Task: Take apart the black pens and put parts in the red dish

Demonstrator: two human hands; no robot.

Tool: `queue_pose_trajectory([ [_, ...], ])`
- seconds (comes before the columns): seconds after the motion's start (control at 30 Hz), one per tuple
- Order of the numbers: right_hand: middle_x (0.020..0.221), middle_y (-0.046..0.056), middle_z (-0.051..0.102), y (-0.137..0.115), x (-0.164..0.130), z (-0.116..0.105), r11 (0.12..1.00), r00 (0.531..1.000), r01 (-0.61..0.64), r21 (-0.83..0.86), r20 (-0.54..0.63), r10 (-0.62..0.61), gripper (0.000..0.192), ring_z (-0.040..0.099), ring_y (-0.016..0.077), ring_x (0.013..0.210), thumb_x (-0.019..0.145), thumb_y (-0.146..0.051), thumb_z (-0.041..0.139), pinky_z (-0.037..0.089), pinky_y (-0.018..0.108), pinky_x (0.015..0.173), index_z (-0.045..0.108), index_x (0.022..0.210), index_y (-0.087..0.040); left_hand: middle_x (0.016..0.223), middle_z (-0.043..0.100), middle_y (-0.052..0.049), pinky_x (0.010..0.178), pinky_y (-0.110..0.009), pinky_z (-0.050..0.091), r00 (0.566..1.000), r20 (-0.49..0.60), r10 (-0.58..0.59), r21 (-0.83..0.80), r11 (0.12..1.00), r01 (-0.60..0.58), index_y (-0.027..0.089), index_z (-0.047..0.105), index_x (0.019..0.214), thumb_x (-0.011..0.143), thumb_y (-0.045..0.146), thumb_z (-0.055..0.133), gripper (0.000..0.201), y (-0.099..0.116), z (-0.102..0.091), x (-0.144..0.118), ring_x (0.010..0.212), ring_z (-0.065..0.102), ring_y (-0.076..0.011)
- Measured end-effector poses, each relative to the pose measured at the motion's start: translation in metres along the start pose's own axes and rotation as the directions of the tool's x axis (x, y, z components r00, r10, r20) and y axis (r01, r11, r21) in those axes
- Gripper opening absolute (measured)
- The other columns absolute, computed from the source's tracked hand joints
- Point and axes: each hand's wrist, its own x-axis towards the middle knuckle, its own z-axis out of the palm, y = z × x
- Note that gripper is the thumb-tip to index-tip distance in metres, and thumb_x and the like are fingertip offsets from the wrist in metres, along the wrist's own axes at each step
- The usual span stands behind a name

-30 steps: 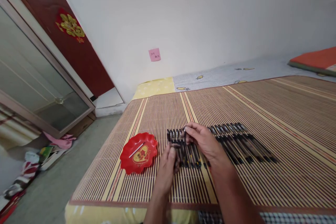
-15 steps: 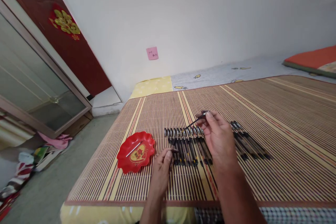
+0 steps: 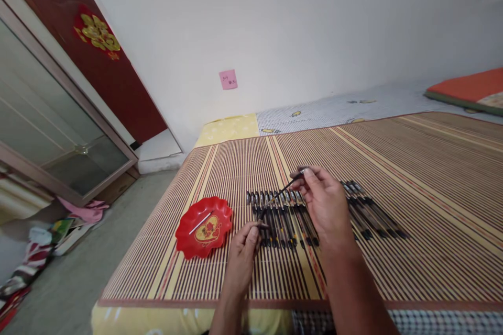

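Note:
A long row of black pens (image 3: 365,209) lies side by side on a striped bamboo mat (image 3: 412,167). My right hand (image 3: 324,204) hovers over the row's middle and pinches a thin dark pen refill (image 3: 281,193) that slants down to the left. My left hand (image 3: 245,243) rests at the row's near left end, fingertips pinched on a pen part (image 3: 262,226) there. Left of the pens sits a red scalloped plate (image 3: 188,235) with a gold heart print and one thin white refill (image 3: 200,223) in it.
The mat covers a bed with a yellow and grey sheet (image 3: 236,130). An orange cushion (image 3: 467,89) lies at the far right. A glass cabinet (image 3: 47,131), a dark red door (image 3: 98,52) and scattered cloths on the floor (image 3: 58,230) lie to the left. A pink note (image 3: 228,79) hangs on the white wall.
My right hand lifted from the pen row, drawing a thin dark refill up and right. My left hand stayed at the row's left end, and the refill has since dipped slightly.

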Motion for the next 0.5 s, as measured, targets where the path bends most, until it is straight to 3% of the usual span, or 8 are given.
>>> queue_pose_trajectory([
  [0.2, 0.087, 0.002, 0.07, -0.0026, -0.0035, -0.0013, 0.998, 0.995, 0.039, -0.057, 0.089, -0.034, 0.016, 0.062, 0.0099, 0.064, 0.086, -0.035, 0.067, 0.048, 0.024, 0.058, 0.067, 0.092, -0.02, 0.103, 0.071, -0.007, 0.09, -0.031, 0.047, 0.998, 0.009, 0.07, 0.084, 0.994, -0.07, 0.02, 0.072, 0.104, 0.09, 0.047, 0.059, 0.034, 0.0065, 0.0003, -0.0016, 0.097, 0.062, -0.0208],
  [0.5, 0.085, 0.002, 0.07, -0.0058, -0.0037, 0.0015, 0.999, 0.999, 0.022, 0.034, 0.022, -0.023, 0.016, 0.063, 0.0101, 0.065, 0.084, -0.035, 0.07, 0.049, 0.024, 0.059, 0.066, 0.088, -0.02, 0.105, 0.072, -0.006, 0.091, -0.031, 0.047, 0.995, 0.016, 0.099, 0.133, 0.986, -0.1, 0.023, 0.073, 0.11, 0.091, 0.044, 0.058, 0.032, 0.0099, -0.0002, -0.0021, 0.099, 0.063, -0.0205],
])
